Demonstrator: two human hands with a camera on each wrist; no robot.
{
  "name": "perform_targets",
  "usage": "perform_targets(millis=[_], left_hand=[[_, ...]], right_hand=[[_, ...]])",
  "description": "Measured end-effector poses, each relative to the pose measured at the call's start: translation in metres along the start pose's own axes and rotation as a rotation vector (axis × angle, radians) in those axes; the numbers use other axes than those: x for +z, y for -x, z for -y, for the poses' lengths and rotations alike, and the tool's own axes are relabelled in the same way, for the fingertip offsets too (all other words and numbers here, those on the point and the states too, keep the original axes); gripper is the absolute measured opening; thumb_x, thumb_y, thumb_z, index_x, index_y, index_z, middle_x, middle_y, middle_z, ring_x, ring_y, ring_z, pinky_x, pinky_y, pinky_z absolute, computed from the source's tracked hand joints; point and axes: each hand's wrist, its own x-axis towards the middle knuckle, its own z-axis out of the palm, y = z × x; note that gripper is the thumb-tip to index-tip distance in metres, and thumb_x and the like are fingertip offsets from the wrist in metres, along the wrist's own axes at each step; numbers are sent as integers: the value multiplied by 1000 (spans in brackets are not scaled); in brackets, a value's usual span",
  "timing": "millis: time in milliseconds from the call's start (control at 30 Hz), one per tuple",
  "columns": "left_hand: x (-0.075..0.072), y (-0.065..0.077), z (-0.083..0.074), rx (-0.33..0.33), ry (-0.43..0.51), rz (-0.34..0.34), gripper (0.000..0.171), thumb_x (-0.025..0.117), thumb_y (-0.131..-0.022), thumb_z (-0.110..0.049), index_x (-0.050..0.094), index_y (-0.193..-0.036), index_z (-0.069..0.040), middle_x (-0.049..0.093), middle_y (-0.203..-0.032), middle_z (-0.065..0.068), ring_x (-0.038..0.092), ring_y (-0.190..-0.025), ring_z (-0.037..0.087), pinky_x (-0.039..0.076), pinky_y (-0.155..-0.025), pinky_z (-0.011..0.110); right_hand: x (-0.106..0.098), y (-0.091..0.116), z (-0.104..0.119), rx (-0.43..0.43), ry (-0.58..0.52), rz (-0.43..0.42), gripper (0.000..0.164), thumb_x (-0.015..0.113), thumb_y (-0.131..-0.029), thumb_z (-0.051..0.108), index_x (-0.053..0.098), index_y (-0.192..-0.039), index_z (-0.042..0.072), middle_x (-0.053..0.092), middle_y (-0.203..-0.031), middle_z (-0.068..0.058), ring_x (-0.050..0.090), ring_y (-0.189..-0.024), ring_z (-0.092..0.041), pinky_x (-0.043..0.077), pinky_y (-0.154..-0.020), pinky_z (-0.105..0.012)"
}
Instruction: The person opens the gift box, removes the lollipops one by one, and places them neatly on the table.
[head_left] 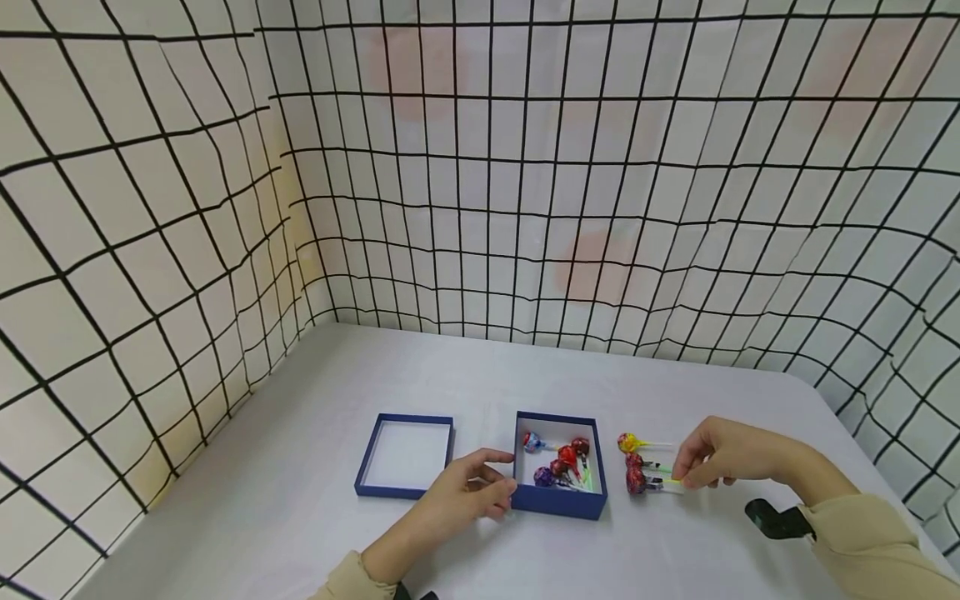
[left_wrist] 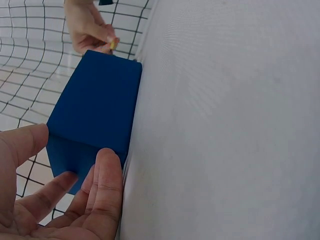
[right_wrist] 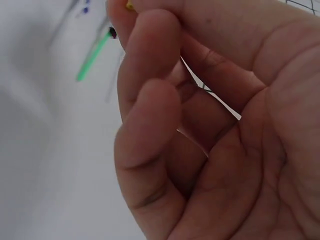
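A blue box [head_left: 558, 502] with a white inside holds several wrapped lollipops [head_left: 567, 456] in red, purple and blue. Against its left side rest the fingertips of my left hand [head_left: 471, 487]; in the left wrist view they touch the box's blue end, fingers mostly extended. To the right of the box lie lollipops with a yellow-red head [head_left: 627, 442] and dark red heads [head_left: 636, 480], sticks pointing right. My right hand [head_left: 716, 454] pinches a yellow lollipop stick [head_left: 677, 480] between thumb and forefinger; which head belongs to it, I cannot tell.
The blue-rimmed box lid [head_left: 408, 454], white inside, lies left of the box. A white cloth [head_left: 300, 467] covers the table. Behind and at both sides stand white walls [head_left: 510, 183] with a black grid. A green stick [right_wrist: 93, 59] shows beside the right hand's fingers.
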Motion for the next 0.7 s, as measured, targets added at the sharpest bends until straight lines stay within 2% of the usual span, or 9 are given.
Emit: perform_targets(millis=[367, 700], left_hand=[[-1, -1, 1, -1, -21, -1, 48, 70, -96, -26, 56, -137, -7, 68, -103, 13, 70, -86, 24, 62, -77, 33], [-1, -1, 1, -11, -11, -1, 48, 70, -95, -27, 56, -137, -7, 68, -102, 11, 70, -87, 23, 63, -77, 33]], right_hand=[[13, 4, -17, 25, -30, 28, 9, 75, -86, 13, 76, -93, 7, 70, -80, -3, 49, -62, -9, 37, -50, -19], [17, 4, -28, 22, -29, 16, 10, 77, -86, 16, 77, -93, 9, 68, -78, -1, 45, -59, -8, 34, -48, -19]])
